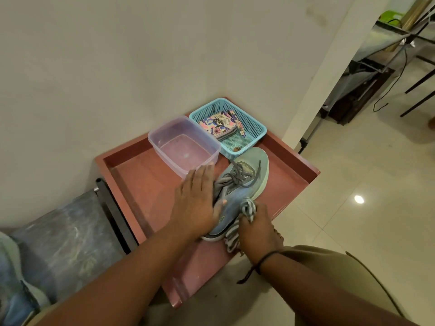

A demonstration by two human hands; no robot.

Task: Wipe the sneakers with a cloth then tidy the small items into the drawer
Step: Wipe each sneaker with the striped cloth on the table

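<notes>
A pale blue sneaker [244,184] with grey laces lies on the reddish-brown cabinet top [141,182], toe pointing away. My left hand [196,203] lies flat on its inner side, thumb over the collar, holding it still. My right hand [259,228] is closed on a grey-and-white striped cloth [248,209], pressed against the shoe's outer heel side. A second blue sneaker [14,285] shows partly at the bottom left edge.
A clear plastic tub [183,147] with a little water stands behind the shoe. Beside it a teal mesh basket [253,128] holds a floral pouch [219,123] and small items. Walls close the left and back. Tiled floor lies to the right.
</notes>
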